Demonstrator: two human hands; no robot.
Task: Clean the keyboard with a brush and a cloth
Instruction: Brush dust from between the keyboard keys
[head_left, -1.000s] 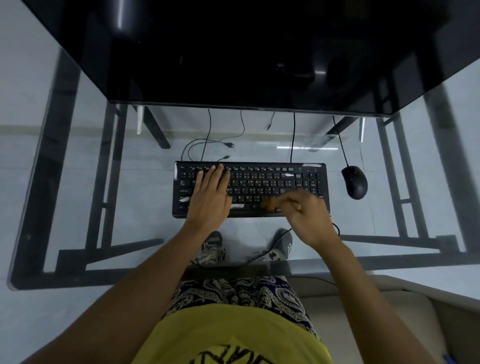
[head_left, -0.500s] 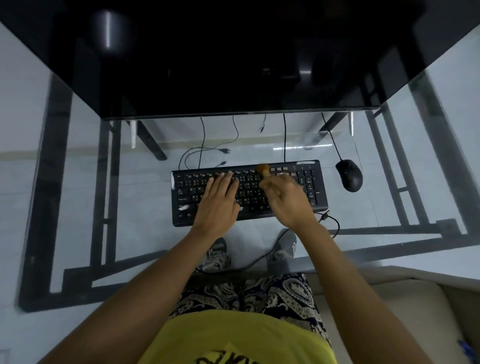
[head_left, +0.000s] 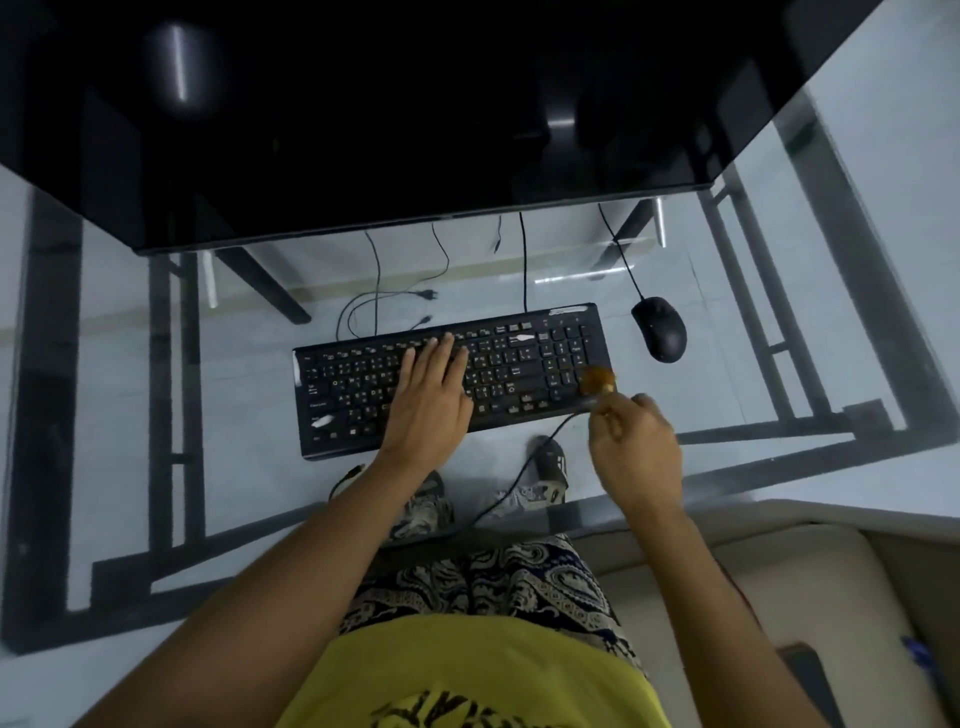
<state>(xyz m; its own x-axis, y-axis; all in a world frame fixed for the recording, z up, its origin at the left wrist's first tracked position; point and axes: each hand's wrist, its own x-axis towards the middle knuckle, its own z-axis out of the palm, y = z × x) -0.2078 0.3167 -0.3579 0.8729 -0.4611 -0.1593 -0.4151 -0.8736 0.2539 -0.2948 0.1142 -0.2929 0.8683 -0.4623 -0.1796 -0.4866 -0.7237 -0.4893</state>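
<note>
A flat black corded keyboard (head_left: 447, 376) lies on the clear glass desk (head_left: 104, 364). The left hand (head_left: 428, 402) rests flat on its middle keys, fingers straight and together. At its right front corner, the right hand (head_left: 636, 449) pinches what seems a small brown-bristled brush (head_left: 597, 379), blurred. A black mouse (head_left: 660, 329) sits farther right.

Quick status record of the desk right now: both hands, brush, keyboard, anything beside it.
left hand: flat on keyboard's middle keys, fingers straight
right hand: grips brush, off the keyboard's near right corner
brush: brown head, blurred, over keyboard's right edge
keyboard: black, on glass desk
mouse: black, right of keyboard, untouched
cloth: not in view
</note>
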